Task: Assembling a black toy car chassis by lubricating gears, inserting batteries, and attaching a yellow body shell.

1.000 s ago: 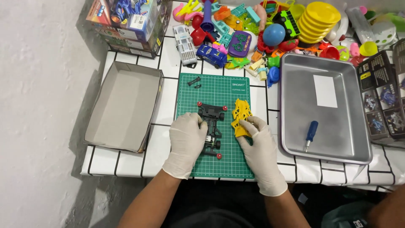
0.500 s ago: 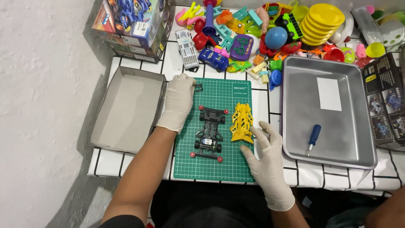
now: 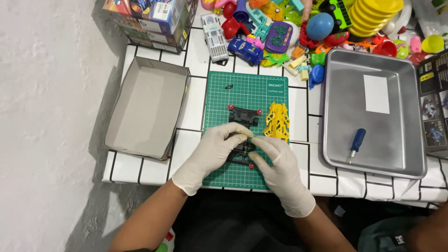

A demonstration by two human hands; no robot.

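Observation:
A black toy car chassis [image 3: 243, 116] with small red rollers lies on a green cutting mat [image 3: 247, 93]. A yellow car body shell [image 3: 277, 122] rests beside it on the right. Both hands wear white gloves. My left hand [image 3: 212, 154] and my right hand [image 3: 277, 168] meet over the near half of the chassis, fingertips pinched together on it. What sits between the fingertips is too small to tell. A small dark part [image 3: 228, 87] lies alone near the mat's far left corner.
An open grey cardboard tray [image 3: 147, 109] stands left of the mat. A metal tray [image 3: 373, 121] on the right holds a blue-handled screwdriver [image 3: 356, 143] and a white paper. Many colourful toys [image 3: 303, 28] and a printed box [image 3: 149, 21] crowd the table's back.
My left hand came back from the mat's far left corner to the chassis. My right hand moved left from beside the yellow shell, so both now meet over the chassis.

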